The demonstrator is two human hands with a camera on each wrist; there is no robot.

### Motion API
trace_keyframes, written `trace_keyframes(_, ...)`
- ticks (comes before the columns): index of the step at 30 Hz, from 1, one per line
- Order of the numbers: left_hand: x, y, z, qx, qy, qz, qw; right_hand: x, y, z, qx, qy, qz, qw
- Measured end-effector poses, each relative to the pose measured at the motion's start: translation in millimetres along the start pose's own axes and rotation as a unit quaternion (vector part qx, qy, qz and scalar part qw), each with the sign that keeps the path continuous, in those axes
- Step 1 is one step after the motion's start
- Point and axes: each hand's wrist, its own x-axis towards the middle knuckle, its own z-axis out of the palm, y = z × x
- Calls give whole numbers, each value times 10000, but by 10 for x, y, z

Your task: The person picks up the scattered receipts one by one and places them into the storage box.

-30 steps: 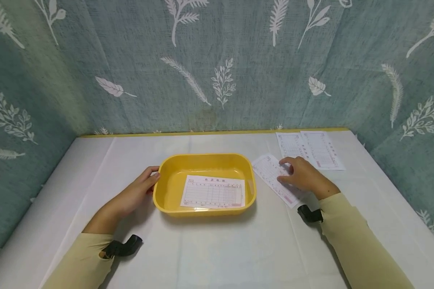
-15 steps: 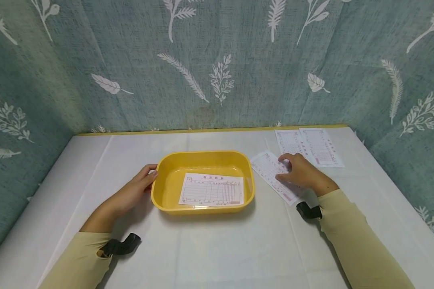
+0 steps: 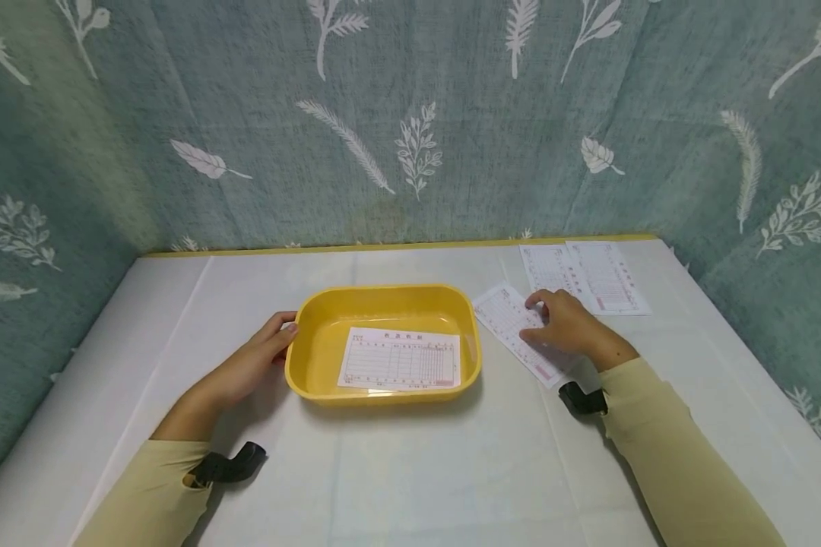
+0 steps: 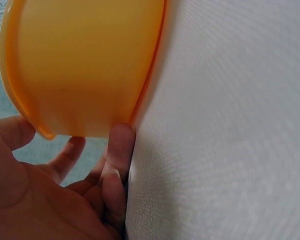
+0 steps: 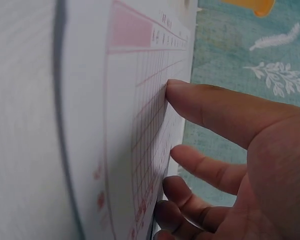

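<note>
A shallow yellow plastic tray [image 3: 321, 342] sits on the white table, a printed receipt slip [image 3: 400, 358] lying flat inside it. My left hand [image 3: 239, 372] is at its left end, fingertips touching the outer wall; in the left wrist view they spread from the rim to the base of the tray [image 4: 85, 65]. To the tray's right, a second receipt slip [image 3: 502, 313] lies slanted on the table. My right hand [image 3: 568, 327] is over that slip's right part with thumb and fingers apart; the right wrist view shows fingertips right at the surface of the slip [image 5: 125, 100].
Two more receipt slips, one on the left [image 3: 550, 266] and one on the right [image 3: 609, 277], lie overlapping at the table's back right. A green curtain with white leaf prints [image 3: 383, 152] stands behind and at both sides. Black wrist mounts [image 3: 229, 463] stick out from the sleeves.
The head view has shifted slightly. Both hands, the tray and the slips keep their places.
</note>
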Motion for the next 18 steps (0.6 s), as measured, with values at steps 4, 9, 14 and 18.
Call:
trace_keyframes(4,-3,14,-2,37,14,-48,10000,11,-15,-14,113,-81,112,9998)
trace_keyframes(9,3,28,-9,53,41,-68,10000,38,-20,-27,260,-137,242,9993)
trace_keyframes(14,4,-3,7,8,-52,-62,10000,59,18,-10,297,-248,281,9989)
trace_keyframes(18,8,-6,17,58,-8,-41,10000,71,27,-16,341,-237,289,9987)
